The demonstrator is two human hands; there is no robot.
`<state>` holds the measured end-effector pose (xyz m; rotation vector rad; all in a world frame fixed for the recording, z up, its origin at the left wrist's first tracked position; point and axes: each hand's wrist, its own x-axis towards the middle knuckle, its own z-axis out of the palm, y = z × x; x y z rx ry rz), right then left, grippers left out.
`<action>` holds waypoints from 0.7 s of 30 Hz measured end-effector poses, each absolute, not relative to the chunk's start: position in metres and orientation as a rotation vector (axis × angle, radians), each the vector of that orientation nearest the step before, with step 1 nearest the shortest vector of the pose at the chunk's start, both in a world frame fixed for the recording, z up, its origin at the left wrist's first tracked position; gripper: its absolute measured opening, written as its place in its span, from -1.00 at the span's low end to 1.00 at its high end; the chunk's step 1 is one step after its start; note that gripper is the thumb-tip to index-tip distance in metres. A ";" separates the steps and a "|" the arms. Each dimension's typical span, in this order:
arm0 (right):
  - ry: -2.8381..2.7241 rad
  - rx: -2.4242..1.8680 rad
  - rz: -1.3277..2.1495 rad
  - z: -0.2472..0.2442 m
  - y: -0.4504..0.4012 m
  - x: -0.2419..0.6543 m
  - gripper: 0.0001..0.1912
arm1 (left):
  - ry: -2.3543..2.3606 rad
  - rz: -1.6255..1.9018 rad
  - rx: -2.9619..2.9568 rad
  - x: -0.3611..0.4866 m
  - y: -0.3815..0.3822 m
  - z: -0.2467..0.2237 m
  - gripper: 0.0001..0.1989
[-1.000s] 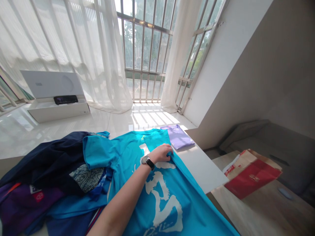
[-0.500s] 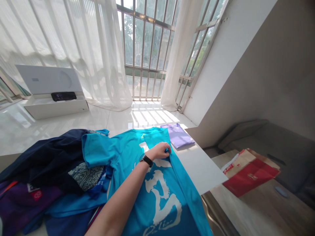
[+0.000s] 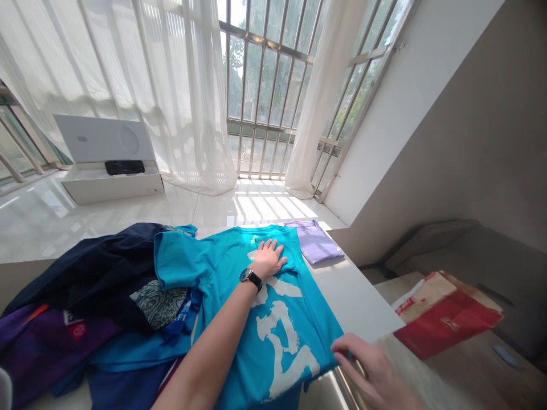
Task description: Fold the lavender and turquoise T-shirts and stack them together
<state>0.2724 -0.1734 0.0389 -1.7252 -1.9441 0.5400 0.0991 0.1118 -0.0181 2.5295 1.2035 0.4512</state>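
A turquoise T-shirt (image 3: 239,285) with large white brush-style lettering lies spread in front of me. My left hand (image 3: 268,258), a watch on its wrist, rests flat on the upper chest of the shirt with fingers spread. At the shirt's lower right edge, my right hand (image 3: 371,364) is slightly blurred, its thumb and fingers closed on the cloth at the corner. The right side of the shirt is folded inward in a long strip. Beyond its shoulder lies a folded lavender garment (image 3: 319,242).
Dark and purple clothes (image 3: 85,273) are heaped on the left. Behind them stands an open white box (image 3: 115,188) with a black phone-like device (image 3: 125,167). A red and brown paper bag (image 3: 448,319) is at right. Curtains (image 3: 192,102) hang before the barred window.
My left hand has released the shirt's right edge and flattened onto the chest. My right hand has come into view at the lower corner, and the hem there has moved up.
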 end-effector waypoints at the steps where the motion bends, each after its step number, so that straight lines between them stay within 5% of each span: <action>1: -1.990 -1.643 0.539 0.047 -0.147 0.273 -0.78 | 1.214 0.437 2.538 0.097 0.112 -0.021 -0.47; 7: -2.004 -1.445 0.283 0.030 0.025 0.263 -0.68 | 1.222 0.415 2.597 0.097 0.113 -0.023 -0.38; 11: -1.916 -1.396 0.162 -0.011 0.111 0.252 -0.68 | 1.315 0.481 2.593 0.090 0.121 -0.015 -0.51; 21: -1.818 -1.451 0.073 -0.056 0.136 0.251 -0.69 | 1.734 0.612 2.370 0.050 0.148 -0.014 -0.69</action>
